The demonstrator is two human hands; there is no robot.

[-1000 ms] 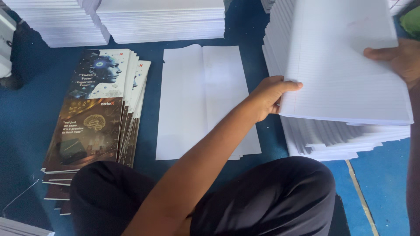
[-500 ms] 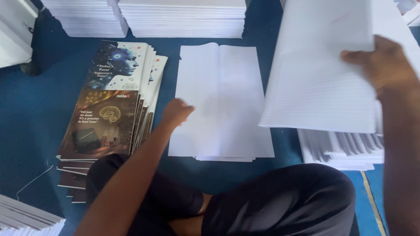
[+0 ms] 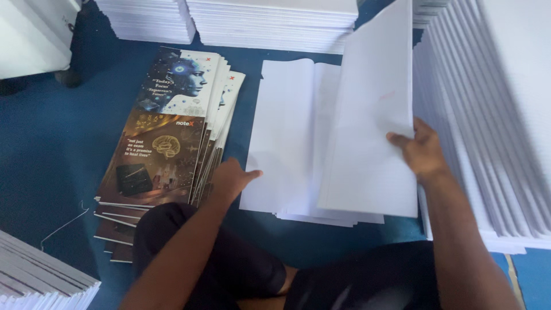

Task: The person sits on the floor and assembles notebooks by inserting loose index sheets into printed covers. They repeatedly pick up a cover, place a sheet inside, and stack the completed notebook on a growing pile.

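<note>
Right hand (image 3: pixel 422 150) pinched a bundle of white sheets (image 3: pixel 373 126) at its right edge, thumb on top, fingers curled behind; bundle was tilted up, its lower edge over the centre pile (image 3: pixel 287 138). Left hand (image 3: pixel 229 179) sat at the centre pile's lower-left corner, fingers loosely spread, thumb out toward the paper, gripping nothing; cannot tell if the fingertips actually touched the pile.

Progress, as a judgement: early to middle. Centre pile was thin, only a few bundles deep, edges slightly staggered at the bottom. Right-hand stack (image 3: pixel 493 126) was tall, many bundles left. So a few moved, most not.

Printed covers (image 3: pixel 166 132) lay fanned in a pile just left of the centre pile, untouched by either hand. More white stacks (image 3: pixel 270 20) along the top, another at bottom left (image 3: pixel 40 275).

No containers in view: no box, tray or bin. Everything was stacked straight on the blue floor (image 3: pixel 51 155). Person sat cross-legged, dark trousers, knees just below the piles.
</note>
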